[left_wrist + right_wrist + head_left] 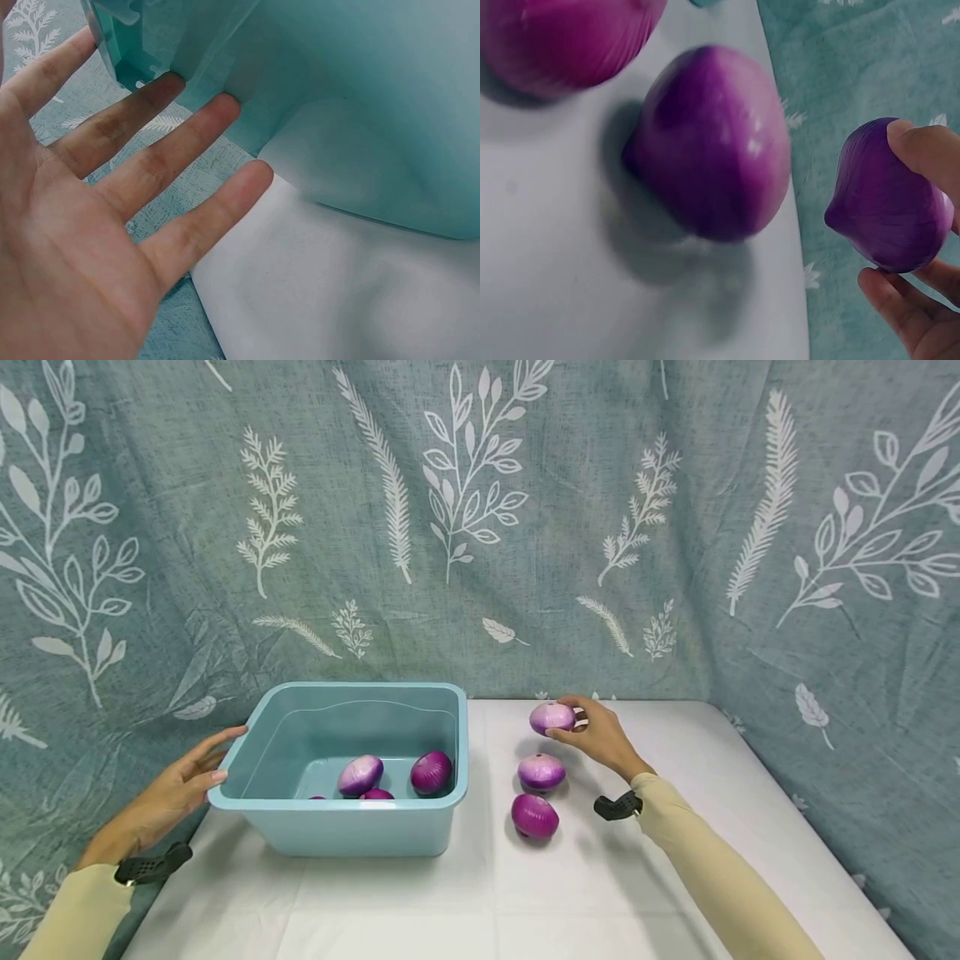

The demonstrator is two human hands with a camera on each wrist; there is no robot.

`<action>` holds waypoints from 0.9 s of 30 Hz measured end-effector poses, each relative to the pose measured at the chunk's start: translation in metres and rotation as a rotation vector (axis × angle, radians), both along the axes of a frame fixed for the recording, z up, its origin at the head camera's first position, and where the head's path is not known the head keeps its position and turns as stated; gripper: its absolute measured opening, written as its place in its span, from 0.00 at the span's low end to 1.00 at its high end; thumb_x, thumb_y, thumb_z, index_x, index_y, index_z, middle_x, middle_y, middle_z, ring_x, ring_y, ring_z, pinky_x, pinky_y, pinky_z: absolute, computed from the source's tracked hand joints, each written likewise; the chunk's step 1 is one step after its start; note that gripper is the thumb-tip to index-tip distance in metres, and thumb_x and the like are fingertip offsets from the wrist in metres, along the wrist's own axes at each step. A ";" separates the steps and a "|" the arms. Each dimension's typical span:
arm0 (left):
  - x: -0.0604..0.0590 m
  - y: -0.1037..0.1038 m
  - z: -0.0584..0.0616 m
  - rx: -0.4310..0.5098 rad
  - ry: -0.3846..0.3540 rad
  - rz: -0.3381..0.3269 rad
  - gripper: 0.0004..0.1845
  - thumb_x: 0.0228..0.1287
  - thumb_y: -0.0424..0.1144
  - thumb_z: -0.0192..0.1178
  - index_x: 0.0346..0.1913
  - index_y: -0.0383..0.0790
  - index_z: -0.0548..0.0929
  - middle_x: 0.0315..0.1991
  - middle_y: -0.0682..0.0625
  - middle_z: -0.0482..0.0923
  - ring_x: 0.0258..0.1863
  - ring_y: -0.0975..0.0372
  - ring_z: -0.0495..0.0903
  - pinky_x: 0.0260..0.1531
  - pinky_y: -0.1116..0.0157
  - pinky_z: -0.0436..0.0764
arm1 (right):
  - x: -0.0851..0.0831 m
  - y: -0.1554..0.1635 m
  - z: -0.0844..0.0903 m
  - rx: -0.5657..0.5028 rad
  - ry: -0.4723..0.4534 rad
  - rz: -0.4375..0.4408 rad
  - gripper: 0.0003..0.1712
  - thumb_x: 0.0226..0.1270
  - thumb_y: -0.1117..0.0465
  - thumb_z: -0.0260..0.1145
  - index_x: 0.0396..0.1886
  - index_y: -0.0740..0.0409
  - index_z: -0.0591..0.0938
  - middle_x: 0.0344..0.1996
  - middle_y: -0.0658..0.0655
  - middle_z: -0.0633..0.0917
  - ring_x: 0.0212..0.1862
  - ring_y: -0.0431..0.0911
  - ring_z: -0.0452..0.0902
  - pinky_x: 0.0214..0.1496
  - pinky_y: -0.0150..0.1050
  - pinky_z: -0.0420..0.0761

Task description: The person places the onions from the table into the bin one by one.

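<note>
My right hand [583,727] pinches a purple onion [552,717] and holds it just above the white table [480,902], near its back edge. In the right wrist view the held onion [889,202] sits between the thumb and fingers [930,150]. Two more onions [542,772] [535,816] lie on the table in front of it, and they fill the right wrist view [712,142] [562,37]. My left hand [197,768] is open, its straight fingers [187,127] touching the left corner of a teal plastic tub [352,827], whose outer wall [360,97] shows in the left wrist view.
Several purple onions [360,775] [431,772] lie in the tub's bottom. A grey-green leaf-print cloth [480,527] hangs behind the table and drapes down both sides. The table's left edge runs under my left hand.
</note>
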State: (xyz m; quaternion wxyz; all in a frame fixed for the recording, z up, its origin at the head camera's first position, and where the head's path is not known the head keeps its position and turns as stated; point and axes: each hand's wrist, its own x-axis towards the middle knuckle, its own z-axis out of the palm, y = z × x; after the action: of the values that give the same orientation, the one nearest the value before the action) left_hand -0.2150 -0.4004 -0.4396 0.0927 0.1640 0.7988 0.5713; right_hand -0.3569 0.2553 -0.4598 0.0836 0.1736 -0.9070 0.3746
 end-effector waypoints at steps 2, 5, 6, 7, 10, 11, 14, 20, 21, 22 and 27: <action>0.000 0.000 0.000 0.002 0.001 -0.001 0.35 0.84 0.36 0.44 0.85 0.57 0.44 0.82 0.47 0.44 0.65 0.80 0.63 0.53 0.69 0.76 | 0.002 -0.003 0.003 -0.006 0.002 0.010 0.36 0.61 0.44 0.79 0.65 0.51 0.79 0.57 0.58 0.83 0.52 0.55 0.83 0.51 0.50 0.84; 0.000 0.000 0.000 0.010 0.002 -0.007 0.35 0.85 0.36 0.44 0.85 0.58 0.44 0.82 0.47 0.44 0.65 0.80 0.64 0.53 0.69 0.76 | 0.006 -0.009 0.009 -0.017 0.012 0.027 0.35 0.60 0.45 0.80 0.64 0.49 0.79 0.57 0.56 0.83 0.51 0.54 0.83 0.52 0.50 0.84; 0.000 0.001 0.000 0.010 0.002 -0.007 0.35 0.85 0.36 0.44 0.85 0.58 0.44 0.82 0.48 0.44 0.65 0.80 0.64 0.53 0.70 0.76 | 0.007 -0.011 0.010 -0.020 0.018 0.037 0.35 0.59 0.45 0.80 0.64 0.49 0.79 0.57 0.56 0.83 0.51 0.53 0.84 0.52 0.50 0.84; 0.000 0.001 0.000 0.012 0.003 -0.009 0.35 0.85 0.36 0.44 0.85 0.58 0.44 0.82 0.48 0.44 0.65 0.80 0.64 0.53 0.70 0.76 | 0.007 -0.013 0.012 -0.023 0.024 0.044 0.35 0.59 0.45 0.80 0.64 0.49 0.80 0.57 0.55 0.83 0.51 0.53 0.84 0.53 0.51 0.84; 0.000 0.001 0.000 0.015 0.007 -0.011 0.35 0.85 0.36 0.44 0.85 0.57 0.44 0.82 0.47 0.44 0.65 0.80 0.64 0.53 0.71 0.76 | 0.011 -0.019 0.017 -0.039 0.038 0.068 0.35 0.59 0.46 0.81 0.63 0.48 0.80 0.57 0.55 0.83 0.51 0.54 0.84 0.53 0.52 0.84; 0.000 0.001 0.000 0.014 0.007 -0.011 0.35 0.85 0.36 0.44 0.85 0.57 0.44 0.82 0.48 0.43 0.65 0.81 0.63 0.53 0.71 0.76 | 0.012 -0.022 0.018 -0.044 0.043 0.076 0.35 0.58 0.46 0.81 0.63 0.49 0.80 0.57 0.56 0.83 0.51 0.54 0.84 0.53 0.52 0.84; 0.000 0.001 0.001 0.015 0.006 -0.011 0.35 0.85 0.36 0.44 0.85 0.58 0.44 0.82 0.48 0.43 0.65 0.81 0.63 0.53 0.71 0.76 | 0.016 -0.028 0.024 -0.052 0.067 0.103 0.35 0.58 0.47 0.81 0.63 0.49 0.80 0.57 0.56 0.83 0.50 0.54 0.85 0.52 0.51 0.85; 0.001 0.001 0.000 0.032 0.012 -0.018 0.35 0.84 0.35 0.44 0.85 0.56 0.44 0.82 0.49 0.45 0.65 0.79 0.65 0.53 0.69 0.78 | 0.023 -0.043 0.034 -0.069 0.101 0.157 0.35 0.58 0.49 0.82 0.63 0.50 0.80 0.57 0.55 0.83 0.50 0.52 0.85 0.52 0.48 0.85; 0.001 0.001 0.000 0.033 0.014 -0.019 0.35 0.84 0.35 0.44 0.85 0.56 0.44 0.82 0.49 0.45 0.65 0.80 0.65 0.53 0.69 0.77 | 0.024 -0.046 0.036 -0.073 0.104 0.167 0.35 0.58 0.49 0.82 0.63 0.50 0.80 0.57 0.55 0.83 0.50 0.52 0.85 0.53 0.48 0.85; 0.001 0.001 0.000 0.033 0.016 -0.019 0.35 0.84 0.35 0.44 0.85 0.56 0.44 0.82 0.49 0.44 0.65 0.80 0.64 0.53 0.70 0.77 | 0.026 -0.049 0.037 -0.075 0.109 0.178 0.35 0.58 0.49 0.82 0.64 0.51 0.80 0.57 0.55 0.82 0.51 0.52 0.85 0.53 0.48 0.85; 0.000 0.001 0.000 0.022 0.025 -0.015 0.35 0.84 0.35 0.44 0.85 0.57 0.45 0.82 0.48 0.43 0.66 0.79 0.63 0.53 0.70 0.76 | 0.033 -0.063 0.047 -0.087 0.141 0.229 0.36 0.58 0.51 0.82 0.64 0.53 0.80 0.58 0.54 0.82 0.52 0.50 0.84 0.54 0.42 0.84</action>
State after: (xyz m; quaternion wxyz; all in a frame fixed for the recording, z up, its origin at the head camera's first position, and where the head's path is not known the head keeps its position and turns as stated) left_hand -0.2147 -0.3992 -0.4399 0.0851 0.1785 0.7922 0.5773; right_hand -0.3239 0.1926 -0.4126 0.1114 0.2980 -0.8560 0.4075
